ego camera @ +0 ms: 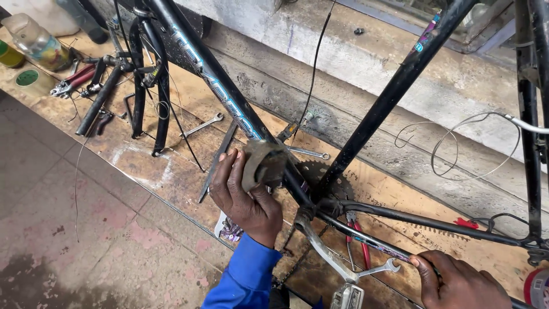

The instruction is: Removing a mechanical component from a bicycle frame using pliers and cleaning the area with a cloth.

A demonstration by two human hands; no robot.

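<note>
A black bicycle frame [229,91] stands over a wooden board. My left hand [243,197], in a blue sleeve, grips the grey pedal [266,163] beside the bottom bracket. The toothed chainring [313,171] shows behind the frame tubes there. A silver crank arm [320,249] runs down to a second pedal [346,297] at the bottom edge. My right hand [460,283], at the lower right, holds a silver open-ended spanner [383,269] against the chainstay [400,214].
A black fork and handlebar parts [140,80] lie at the upper left, with red-handled pliers [74,77], tins [26,79] and a plastic bottle [37,40]. Loose spanners [201,126], a flat file [218,160] and cable loops [457,143] lie by the concrete ledge [354,63].
</note>
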